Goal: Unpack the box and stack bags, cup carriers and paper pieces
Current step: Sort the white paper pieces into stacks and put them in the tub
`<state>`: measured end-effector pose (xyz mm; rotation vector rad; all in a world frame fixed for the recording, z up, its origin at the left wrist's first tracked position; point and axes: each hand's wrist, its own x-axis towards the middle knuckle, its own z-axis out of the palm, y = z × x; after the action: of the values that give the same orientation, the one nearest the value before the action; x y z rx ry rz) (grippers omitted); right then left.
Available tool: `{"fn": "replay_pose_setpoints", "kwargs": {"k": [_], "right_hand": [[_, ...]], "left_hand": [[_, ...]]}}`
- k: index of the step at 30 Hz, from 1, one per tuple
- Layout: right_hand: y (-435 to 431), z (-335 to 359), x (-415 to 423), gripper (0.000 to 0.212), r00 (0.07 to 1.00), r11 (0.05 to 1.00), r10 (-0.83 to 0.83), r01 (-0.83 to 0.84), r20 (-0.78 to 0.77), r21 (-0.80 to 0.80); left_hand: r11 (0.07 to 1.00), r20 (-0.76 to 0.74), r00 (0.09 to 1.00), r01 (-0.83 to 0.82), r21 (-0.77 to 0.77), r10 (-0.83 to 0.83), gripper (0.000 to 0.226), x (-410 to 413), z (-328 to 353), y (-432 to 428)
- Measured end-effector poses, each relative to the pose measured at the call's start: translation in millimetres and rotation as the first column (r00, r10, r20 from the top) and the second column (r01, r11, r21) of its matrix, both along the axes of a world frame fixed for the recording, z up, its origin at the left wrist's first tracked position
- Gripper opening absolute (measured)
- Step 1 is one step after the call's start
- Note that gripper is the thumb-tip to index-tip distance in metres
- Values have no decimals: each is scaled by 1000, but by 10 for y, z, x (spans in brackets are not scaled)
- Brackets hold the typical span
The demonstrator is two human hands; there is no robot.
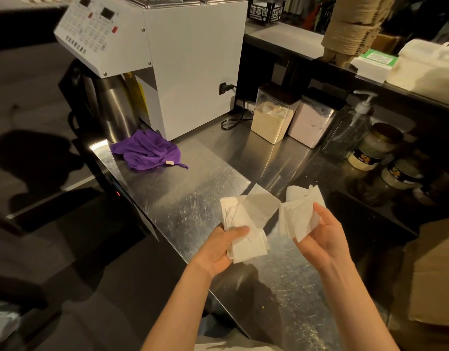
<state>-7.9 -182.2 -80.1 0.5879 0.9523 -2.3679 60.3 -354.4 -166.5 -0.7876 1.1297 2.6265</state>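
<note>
My left hand [219, 247] holds a loose stack of white paper pieces [246, 221] above the steel counter, thumb pressed on top. One thin translucent sheet sticks out of that stack toward the right. My right hand [324, 236] grips a second fanned bundle of white paper pieces [300, 214], fingers curled round its right edge. The two bundles are close together but apart. A brown cardboard box [433, 274] shows at the right edge, mostly cut off.
The steel counter [193, 198] carries a purple cloth [146, 150], a white machine [167, 59] with a steel jug beside it, two lidded powder containers [291, 117], a pump bottle [352, 125] and jars [375, 148]. A raised shelf behind holds stacked brown cup carriers [355, 29].
</note>
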Motion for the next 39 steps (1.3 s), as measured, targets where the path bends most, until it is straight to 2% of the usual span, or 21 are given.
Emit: {"fn": "replay_pose_setpoints", "kwargs": {"k": [3, 6, 9, 11, 13, 17, 23, 30, 34, 39], "right_hand": [[32, 27, -11, 48, 997, 999, 53, -53, -48, 5], [25, 112, -18, 57, 973, 991, 129, -131, -189, 6], [-72, 187, 30, 32, 928, 974, 224, -224, -297, 34], [-176, 114, 94, 22, 908, 933, 339, -291, -245, 212], [-264, -36, 144, 16, 907, 871, 396, -323, -142, 371], [-351, -230, 186, 13, 917, 825, 383, -286, -110, 487], [-338, -274, 174, 19, 903, 781, 410, -275, -128, 561], [-280, 10, 165, 9, 910, 817, 373, -230, -180, 528], [-239, 204, 124, 9, 878, 836, 414, -264, -239, 481], [-187, 230, 51, 13, 883, 794, 409, -221, -229, 567]], "left_hand": [[1000, 15, 1000, -28, 12, 28, 42, 1, -15, 6], [999, 15, 999, -32, 27, 32, 40, -6, -33, 34], [999, -13, 999, -32, 32, 33, 34, -18, -30, 43], [999, -18, 999, -37, 7, 37, 28, -30, -10, 45], [999, -32, 998, -52, 6, 52, 31, -51, -10, 56], [995, -61, 993, -97, 4, 97, 34, -30, 32, 86], [992, -79, 989, -122, 7, 123, 43, -34, 43, 88], [987, -56, 987, -149, 61, 153, 50, -35, 64, 91], [980, -12, 987, -157, 119, 160, 39, -53, 56, 102], [988, -8, 991, -131, 82, 132, 44, -47, 15, 63]]}}
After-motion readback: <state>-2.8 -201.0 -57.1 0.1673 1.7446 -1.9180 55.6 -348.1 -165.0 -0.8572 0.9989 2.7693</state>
